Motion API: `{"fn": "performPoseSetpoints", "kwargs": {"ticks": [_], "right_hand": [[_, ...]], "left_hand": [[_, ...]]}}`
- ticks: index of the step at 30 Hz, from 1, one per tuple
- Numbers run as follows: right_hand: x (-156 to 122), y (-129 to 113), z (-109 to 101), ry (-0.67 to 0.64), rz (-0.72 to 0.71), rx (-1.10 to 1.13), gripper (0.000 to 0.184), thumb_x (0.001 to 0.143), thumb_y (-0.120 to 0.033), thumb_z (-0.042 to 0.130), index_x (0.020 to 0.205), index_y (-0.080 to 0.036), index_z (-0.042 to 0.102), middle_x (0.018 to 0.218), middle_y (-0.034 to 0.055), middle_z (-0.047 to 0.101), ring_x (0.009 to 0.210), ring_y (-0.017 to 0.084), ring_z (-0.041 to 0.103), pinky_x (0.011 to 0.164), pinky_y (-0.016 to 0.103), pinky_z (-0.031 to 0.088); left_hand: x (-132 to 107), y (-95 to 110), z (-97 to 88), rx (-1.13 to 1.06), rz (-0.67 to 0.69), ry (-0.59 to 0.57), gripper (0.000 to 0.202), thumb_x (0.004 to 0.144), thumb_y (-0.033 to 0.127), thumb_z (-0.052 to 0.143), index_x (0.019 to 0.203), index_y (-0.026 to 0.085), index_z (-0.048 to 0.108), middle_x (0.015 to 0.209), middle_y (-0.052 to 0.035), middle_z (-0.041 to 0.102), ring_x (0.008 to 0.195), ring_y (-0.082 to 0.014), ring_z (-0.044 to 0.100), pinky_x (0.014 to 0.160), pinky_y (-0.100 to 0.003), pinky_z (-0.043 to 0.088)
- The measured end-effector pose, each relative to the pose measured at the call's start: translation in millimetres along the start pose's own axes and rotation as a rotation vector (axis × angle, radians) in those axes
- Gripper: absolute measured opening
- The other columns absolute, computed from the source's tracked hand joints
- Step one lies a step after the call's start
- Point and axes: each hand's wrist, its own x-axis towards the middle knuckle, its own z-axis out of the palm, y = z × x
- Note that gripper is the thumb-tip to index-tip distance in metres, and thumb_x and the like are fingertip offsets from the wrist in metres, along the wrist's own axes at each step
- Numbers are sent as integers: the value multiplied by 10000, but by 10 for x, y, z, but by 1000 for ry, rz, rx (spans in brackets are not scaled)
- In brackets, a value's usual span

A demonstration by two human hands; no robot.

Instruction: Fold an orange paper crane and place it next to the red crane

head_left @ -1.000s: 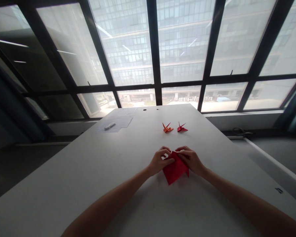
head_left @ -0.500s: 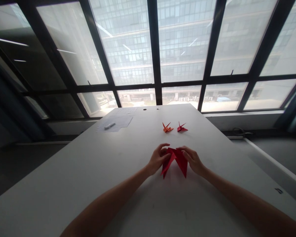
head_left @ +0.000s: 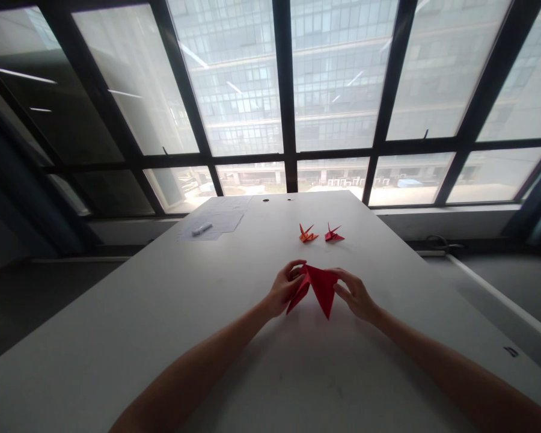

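Note:
A folded sheet of red origami paper (head_left: 321, 287) is held up above the white table, its point aimed down toward me. My left hand (head_left: 284, 290) grips its left flap between thumb and fingers. My right hand (head_left: 356, 296) is at the right side, with spread fingertips touching the paper's upper right corner. Farther off, beyond both hands, stand a finished orange paper crane (head_left: 308, 236) and a finished red paper crane (head_left: 334, 236), close together and touching neither hand.
The long white table (head_left: 117, 325) runs toward a wall of dark-framed windows (head_left: 288, 90). Sheets of paper (head_left: 216, 222) lie at its far left with a white marker (head_left: 202, 228) on them. A small hole (head_left: 265, 200) marks the far end.
The red paper has shifted left and its flaps now spread into a narrower point. My right hand has loosened and moved slightly right, and my left fingers have lifted higher on the flap.

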Motion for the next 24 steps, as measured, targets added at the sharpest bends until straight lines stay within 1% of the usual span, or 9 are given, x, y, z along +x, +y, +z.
{"fn": "performPoseSetpoints", "kwargs": {"ticks": [2,5,8,10,12,16,19,22,24], "right_hand": [[18,-38,-7,30,-47,-85,283,947,-376,573,1184,-255,669,1188,113,662,1109,262,614,945,435,528],[44,-44,-20,116,-108,-233,196,925,-331,612,1083,-278,716,1164,107,653,1118,268,595,949,464,517],[52,-7,-35,109,-167,-315,271,878,-326,679,1146,-300,697,1210,108,636,1135,281,582,933,476,527],[48,12,-41,75,-208,-338,317,875,-307,681,1191,-311,678,1228,104,637,1148,281,577,935,476,529],[42,14,-42,73,-236,-351,296,894,-271,654,1184,-325,683,1214,91,652,1144,274,582,933,473,531],[36,-14,-34,121,-269,-384,322,895,-228,645,1189,-353,683,1208,70,667,1140,270,586,936,473,528],[32,-33,-20,104,-312,-444,361,876,-211,666,1203,-363,680,1235,56,665,1150,274,581,941,482,518],[21,-41,-10,107,-338,-514,327,868,-197,670,1143,-369,713,1190,43,693,1112,274,595,920,489,516],[10,-43,-16,138,-337,-533,309,872,-192,660,1116,-370,726,1154,41,707,1079,271,606,901,488,521]], "left_hand": [[11,-25,-31,88,109,-4,537,733,403,818,1173,190,593,993,-72,680,834,-174,662,735,-274,530],[-2,-50,-56,346,295,5,401,751,341,801,1085,182,648,1035,-86,687,979,-221,646,871,-335,522],[-52,-41,-41,564,475,-26,274,806,305,750,1049,193,686,1085,-96,689,1055,-238,626,955,-380,492],[-86,-27,-19,627,577,-71,245,832,287,726,1060,203,694,1103,-103,688,1060,-239,627,957,-387,491],[-109,-18,0,687,656,-92,239,839,280,722,1067,213,702,1102,-109,691,1066,-243,623,965,-393,482],[-111,-37,7,836,757,-37,265,839,281,729,1101,250,710,1049,-90,717,1060,-250,609,979,-407,449],[-103,-62,-6,905,784,-10,276,854,284,712,1129,267,709,1018,-77,732,1016,-248,614,948,-399,447],[-111,-77,-14,946,818,-33,309,864,274,702,1173,276,685,1057,-68,725,1024,-239,609,952,-387,437],[-119,-82,-14,972,838,-7,340,853,286,717,1189,269,666,1092,-72,703,1043,-238,597,953,-382,434]]}}
